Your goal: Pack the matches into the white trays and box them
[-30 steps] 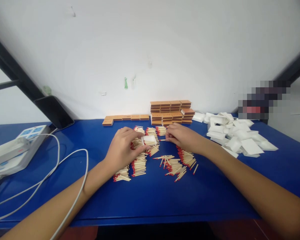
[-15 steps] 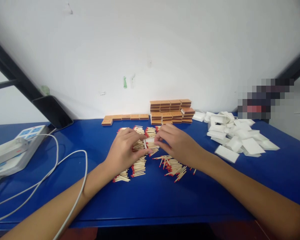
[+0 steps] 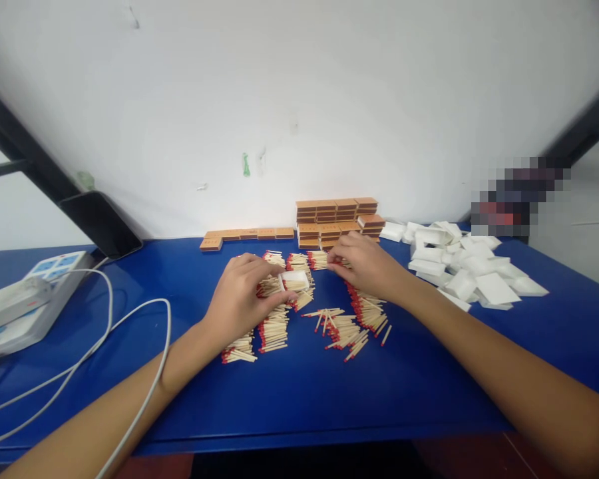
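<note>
My left hand grips a white matchbox tray between thumb and fingers, with some matches lying in it. To its right, my right hand is closed, its fingertips together beside a small bundle of red-tipped matches. Whatever those fingertips pinch is too small to make out. Rows of matches lie under and in front of my left hand. A looser heap of matches spreads in the middle, and another row runs below my right wrist.
Orange matchboxes are stacked against the wall, with a low line of them further left. White trays lie piled at the right. At the left are a power strip, a black phone-like slab and a white cable crossing my left forearm.
My right hand has moved right and away from the tray, over to the matches near the stacked boxes. The left hand keeps hold of the tray in about the same place.
</note>
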{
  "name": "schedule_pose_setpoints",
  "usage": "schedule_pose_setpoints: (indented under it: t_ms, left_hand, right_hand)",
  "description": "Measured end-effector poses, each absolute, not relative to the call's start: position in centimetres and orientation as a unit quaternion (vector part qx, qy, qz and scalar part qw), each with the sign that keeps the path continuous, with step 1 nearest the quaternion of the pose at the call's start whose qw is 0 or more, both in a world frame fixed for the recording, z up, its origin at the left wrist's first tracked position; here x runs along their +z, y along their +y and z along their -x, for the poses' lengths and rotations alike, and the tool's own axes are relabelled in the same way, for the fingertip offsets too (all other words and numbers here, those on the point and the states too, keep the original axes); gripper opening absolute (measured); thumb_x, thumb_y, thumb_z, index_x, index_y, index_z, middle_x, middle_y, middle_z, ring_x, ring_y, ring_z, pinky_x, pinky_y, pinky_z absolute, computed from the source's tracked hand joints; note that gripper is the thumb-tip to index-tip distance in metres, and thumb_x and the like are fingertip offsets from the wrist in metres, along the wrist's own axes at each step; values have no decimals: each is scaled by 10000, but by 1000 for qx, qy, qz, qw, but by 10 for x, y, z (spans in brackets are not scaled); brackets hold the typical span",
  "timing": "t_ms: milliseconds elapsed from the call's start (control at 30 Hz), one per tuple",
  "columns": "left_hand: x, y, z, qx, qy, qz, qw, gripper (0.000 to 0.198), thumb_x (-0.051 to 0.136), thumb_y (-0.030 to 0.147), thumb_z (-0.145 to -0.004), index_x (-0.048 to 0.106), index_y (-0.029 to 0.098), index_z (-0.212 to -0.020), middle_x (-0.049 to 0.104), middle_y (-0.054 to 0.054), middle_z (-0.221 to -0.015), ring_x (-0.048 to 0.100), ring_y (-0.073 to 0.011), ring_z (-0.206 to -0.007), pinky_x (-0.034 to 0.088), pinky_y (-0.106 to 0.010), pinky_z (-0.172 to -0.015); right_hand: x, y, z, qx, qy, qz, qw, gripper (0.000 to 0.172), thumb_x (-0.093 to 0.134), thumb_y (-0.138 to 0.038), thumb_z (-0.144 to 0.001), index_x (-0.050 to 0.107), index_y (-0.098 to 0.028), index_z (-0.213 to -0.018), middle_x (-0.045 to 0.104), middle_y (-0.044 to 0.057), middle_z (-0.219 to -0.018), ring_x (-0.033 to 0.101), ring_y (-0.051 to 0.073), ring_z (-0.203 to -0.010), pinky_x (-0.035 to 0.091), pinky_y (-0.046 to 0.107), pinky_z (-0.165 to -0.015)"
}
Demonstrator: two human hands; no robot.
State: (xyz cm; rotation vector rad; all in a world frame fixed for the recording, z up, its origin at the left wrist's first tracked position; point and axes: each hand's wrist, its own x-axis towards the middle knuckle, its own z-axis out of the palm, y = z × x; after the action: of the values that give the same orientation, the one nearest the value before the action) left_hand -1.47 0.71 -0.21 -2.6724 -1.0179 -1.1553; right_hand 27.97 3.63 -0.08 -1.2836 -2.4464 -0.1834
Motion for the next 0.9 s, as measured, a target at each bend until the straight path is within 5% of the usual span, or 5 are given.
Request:
schedule_pose_setpoints:
  t_ms: [900]
  left_hand:
    - [-2, 8, 15, -370, -333, 867, 20, 408, 856, 519, -857, 759, 200, -1091, 798, -79, -999, 696, -266, -960, 526, -430, -855]
  right_hand:
    - [-8, 38, -282, -2, -887, 434, 158, 127, 621, -205, -990, 640, -199, -864, 695, 91, -924, 581, 260, -932, 434, 381, -818]
